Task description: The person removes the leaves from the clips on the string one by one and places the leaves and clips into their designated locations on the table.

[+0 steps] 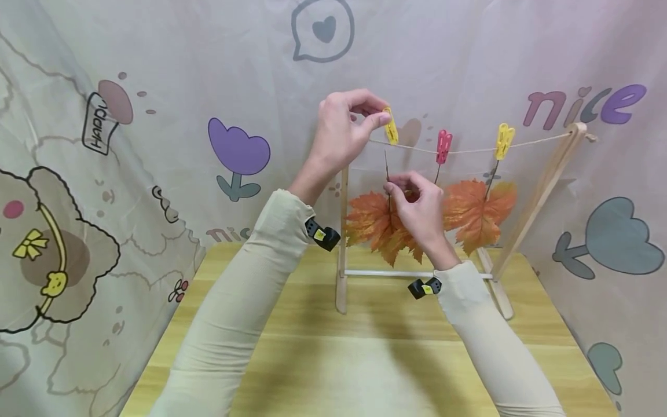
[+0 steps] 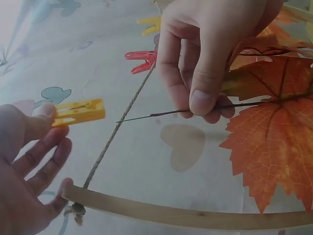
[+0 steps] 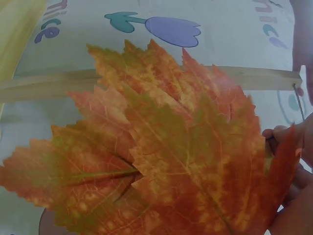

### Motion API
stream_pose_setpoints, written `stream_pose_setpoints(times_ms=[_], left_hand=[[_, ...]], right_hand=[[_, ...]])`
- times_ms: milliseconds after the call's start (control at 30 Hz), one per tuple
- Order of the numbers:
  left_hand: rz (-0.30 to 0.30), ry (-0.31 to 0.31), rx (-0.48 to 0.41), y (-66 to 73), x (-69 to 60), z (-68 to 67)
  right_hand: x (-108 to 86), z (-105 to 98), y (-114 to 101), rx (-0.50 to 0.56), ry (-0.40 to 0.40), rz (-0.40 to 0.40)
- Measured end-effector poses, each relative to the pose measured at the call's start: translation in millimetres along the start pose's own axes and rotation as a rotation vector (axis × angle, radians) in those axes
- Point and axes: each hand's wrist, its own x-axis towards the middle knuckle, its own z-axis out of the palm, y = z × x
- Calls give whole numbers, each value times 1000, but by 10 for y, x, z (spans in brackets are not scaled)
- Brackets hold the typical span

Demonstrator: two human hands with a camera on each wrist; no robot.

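Observation:
My left hand (image 1: 341, 130) pinches a yellow clothespin (image 1: 391, 127) between thumb and fingers, just above the twine (image 1: 417, 149). In the left wrist view a small gap shows between the clothespin's (image 2: 80, 112) end and the twine. Lower down, my right hand (image 1: 421, 211) pinches the thin dark stem (image 2: 168, 112) of an orange artificial maple leaf (image 1: 372, 214). The stem points upward, and its bare tip overlaps the twine in the left wrist view. Orange leaves (image 3: 190, 161) fill much of the right wrist view, hiding most of the right hand.
A wooden frame (image 1: 542, 200) carries the twine. A red clothespin (image 1: 443, 146) and another yellow clothespin (image 1: 504, 141) sit on it, each above a leaf stem; one leaf (image 1: 479, 211) hangs at right. The frame stands on a wood-grain table (image 1: 359, 365) before a printed curtain (image 1: 250, 69).

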Motion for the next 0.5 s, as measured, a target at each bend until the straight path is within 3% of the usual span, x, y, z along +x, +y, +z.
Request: stream_pose_setpoints(times_ms=[167, 433, 500], left_hand=[[32, 17, -75, -5, -61, -65], [133, 37, -193, -33, -288, -159], [127, 46, -221, -50, -346, -197]], right_hand=[[-22, 16, 33, -37, -18, -50], [-143, 62, -9, -141, -66, -187], [-170, 80, -47, -159, -72, -227]])
